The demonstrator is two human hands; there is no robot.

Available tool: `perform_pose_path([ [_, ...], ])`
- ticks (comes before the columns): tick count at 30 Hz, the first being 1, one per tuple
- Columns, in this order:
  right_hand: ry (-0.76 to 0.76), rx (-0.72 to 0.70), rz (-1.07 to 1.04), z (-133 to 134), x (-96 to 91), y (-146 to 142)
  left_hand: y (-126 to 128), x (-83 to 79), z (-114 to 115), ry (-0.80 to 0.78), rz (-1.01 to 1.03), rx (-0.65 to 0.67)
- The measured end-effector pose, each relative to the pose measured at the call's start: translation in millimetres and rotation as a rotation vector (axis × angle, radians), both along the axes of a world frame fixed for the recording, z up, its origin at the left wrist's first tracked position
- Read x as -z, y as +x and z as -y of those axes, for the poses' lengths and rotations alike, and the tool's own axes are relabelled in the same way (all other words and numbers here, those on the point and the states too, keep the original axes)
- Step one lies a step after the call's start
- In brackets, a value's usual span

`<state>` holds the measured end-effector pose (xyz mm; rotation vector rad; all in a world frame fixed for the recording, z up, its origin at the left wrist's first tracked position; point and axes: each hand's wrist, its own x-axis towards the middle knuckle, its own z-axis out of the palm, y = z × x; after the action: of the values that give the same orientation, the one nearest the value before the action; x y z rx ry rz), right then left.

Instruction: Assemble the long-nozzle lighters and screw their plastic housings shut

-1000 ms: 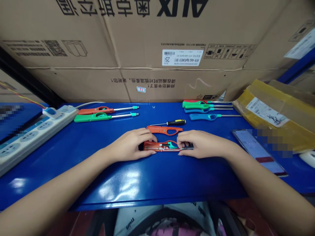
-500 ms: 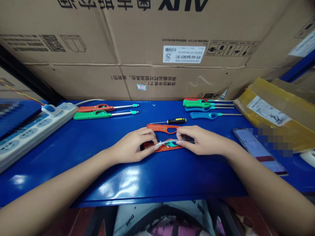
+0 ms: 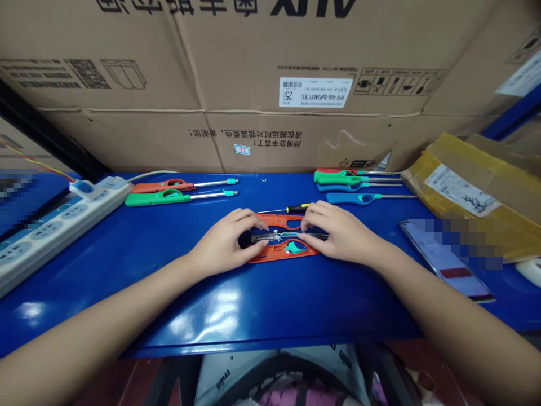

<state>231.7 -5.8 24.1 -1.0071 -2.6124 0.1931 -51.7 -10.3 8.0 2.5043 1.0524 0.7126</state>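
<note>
The inner parts of a lighter, a clear fuel tank (image 3: 262, 237) with thin wires and a dark metal tube, lie between two orange lighter shell halves. Above them is the far shell half (image 3: 276, 220). The near shell half (image 3: 270, 254) holds a teal trigger (image 3: 295, 246). My left hand (image 3: 230, 239) curves around the tank end, thumb and fingers apart. My right hand (image 3: 338, 230) arches over the tube end, its thumb and fingertips also apart and partly covering the far shell. Behind the shells, a black and yellow screwdriver (image 3: 298, 208) is partly hidden by my right hand.
Long-nosed lighters, orange (image 3: 163, 186) and green (image 3: 158, 198), lie at back left beside a power strip (image 3: 54, 225). Several more lighters (image 3: 350, 198) lie at back right. A phone (image 3: 443, 259) and a yellow package (image 3: 473, 192) are farther right. A large carton (image 3: 236, 84) stands behind.
The inner parts have moved off the near shell half into the gap between the halves. Both hands have loosened their pinch, and the teal trigger now shows in the near shell.
</note>
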Motion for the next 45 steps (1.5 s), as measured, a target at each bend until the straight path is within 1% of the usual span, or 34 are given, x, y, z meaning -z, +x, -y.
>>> perform_pose_path([
  [4,-0.111,-0.11,0.027,4,2.5,-5,-1,-5.0,2,0.068,-0.035,0.079],
  [6,-0.147,-0.136,0.039,5,4.9,-7,-1,-5.4,2,0.082,-0.087,0.135],
  [8,-0.166,-0.157,0.007,5,5.5,-7,-1,-5.0,1,0.072,-0.13,0.175],
  [11,-0.182,-0.178,-0.099,3,0.9,-3,-1,-5.2,1,0.039,-0.142,0.199],
  [14,-0.142,-0.126,-0.175,1,-4.8,1,-2,-6.8,3,0.013,-0.154,0.232],
  [16,-0.062,-0.076,-0.112,-2,-5.3,4,-2,-7.9,5,-0.006,-0.171,0.257],
  [19,0.036,-0.018,0.063,-7,-1.8,6,-2,-8.4,6,-0.012,-0.167,0.276],
  [21,0.045,0.012,0.113,-9,-0.4,8,-2,-7.7,6,0.002,-0.119,0.264],
  [24,0.035,0.029,0.101,-10,-4.9,13,-3,-5.6,2,0.044,-0.024,0.207],
  [26,-0.005,0.03,0.097,-10,-11.4,19,-5,-4.1,-3,0.086,0.011,0.153],
  [29,-0.205,0.052,0.134,-10,-19.1,31,-9,-2.5,-9,0.14,0.006,0.074],
  [32,-0.403,0.066,0.195,-12,-19.1,39,-12,-0.9,-14,0.135,-0.048,0.052],
  [34,-0.437,0.086,0.196,-13,-16.4,40,-13,0.4,-16,0.113,-0.071,0.062],
  [37,-0.35,0.137,0.178,-16,-13.2,38,-13,1.7,-17,0.098,-0.063,0.069],
  [40,-0.266,0.122,0.164,-17,-11.6,36,-14,1.0,-17,0.119,-0.058,0.053],
  [42,-0.217,0.097,0.115,-17,-10.2,32,-15,0.4,-17,0.131,-0.054,0.024],
  [45,-0.119,0.156,0.05,-15,-6.3,23,-16,2.4,-20,0.132,-0.037,-0.038],
])
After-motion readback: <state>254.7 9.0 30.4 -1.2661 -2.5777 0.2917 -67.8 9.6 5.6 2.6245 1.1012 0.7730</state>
